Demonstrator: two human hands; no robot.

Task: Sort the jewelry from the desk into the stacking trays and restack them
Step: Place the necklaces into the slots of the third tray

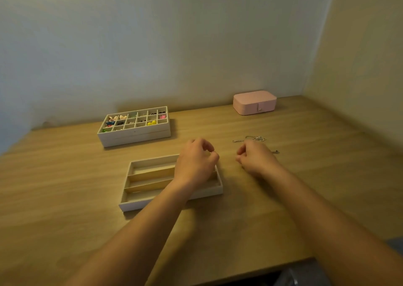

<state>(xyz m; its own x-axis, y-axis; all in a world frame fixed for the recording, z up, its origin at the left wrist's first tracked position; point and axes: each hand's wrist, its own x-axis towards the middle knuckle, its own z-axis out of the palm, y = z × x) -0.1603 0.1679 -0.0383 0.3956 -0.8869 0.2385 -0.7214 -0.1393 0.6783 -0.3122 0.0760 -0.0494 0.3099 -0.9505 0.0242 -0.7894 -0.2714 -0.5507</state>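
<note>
left hand (196, 161) covers right end of slotted tray (139, 203); fingers curled, any pinch unclear. right hand (256, 158) hides part of silver jewelry (255, 138), chain too thin to trace. Grid tray (134, 131) contents too small to identify; frame blurred

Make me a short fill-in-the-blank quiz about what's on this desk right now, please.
1. The closed box at the back of the desk is coloured ____.
2. The near tray has long channels that hold ____ jewelry.
3. The gridded tray rests on top of another ____.
4. The loose silver chains lie nearest the person's ____ hand.

Missing words: pink; no; tray; right
</note>
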